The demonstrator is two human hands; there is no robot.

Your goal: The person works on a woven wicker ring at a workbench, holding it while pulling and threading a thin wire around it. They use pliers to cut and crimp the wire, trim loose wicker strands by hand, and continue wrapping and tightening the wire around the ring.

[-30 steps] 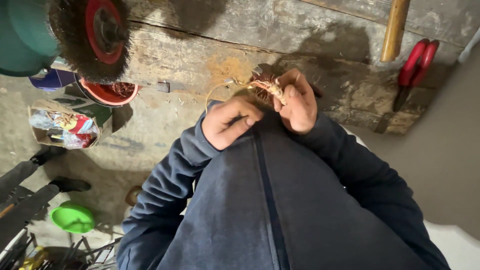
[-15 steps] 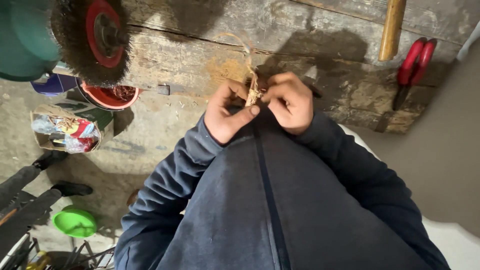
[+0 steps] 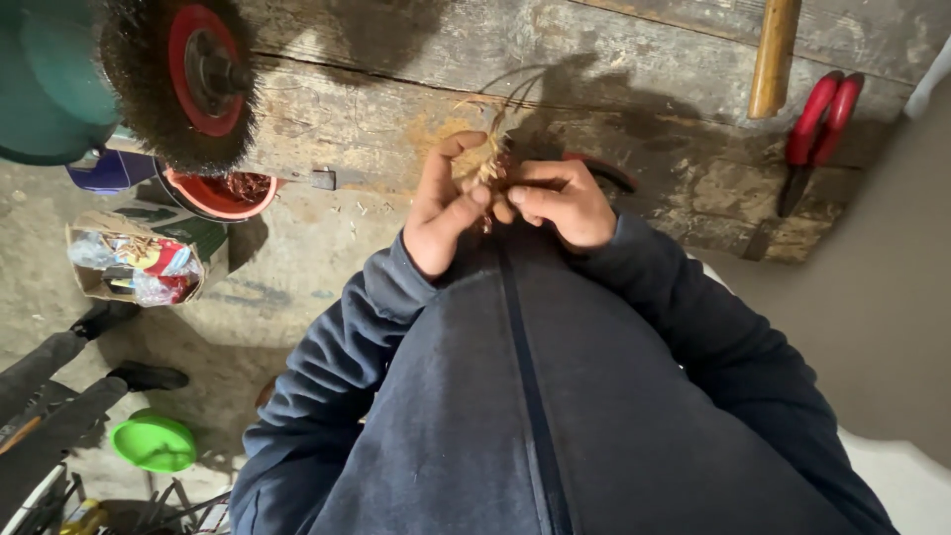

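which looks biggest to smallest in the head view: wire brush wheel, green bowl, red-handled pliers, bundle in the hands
1. wire brush wheel, though it sits nearer the camera
2. red-handled pliers
3. green bowl, close to the pliers, so unsure
4. bundle of thin wires, pinched by left hand and right hand

wire brush wheel [image 3: 183,84] left | bench [image 3: 634,59] ahead | pliers [image 3: 817,134] right on bench

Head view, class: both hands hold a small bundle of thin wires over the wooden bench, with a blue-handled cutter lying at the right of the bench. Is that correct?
Not quite. In the head view the cutter has red handles, not blue. The rest stands: the left hand and right hand hold the bundle of thin wires over the wooden bench.
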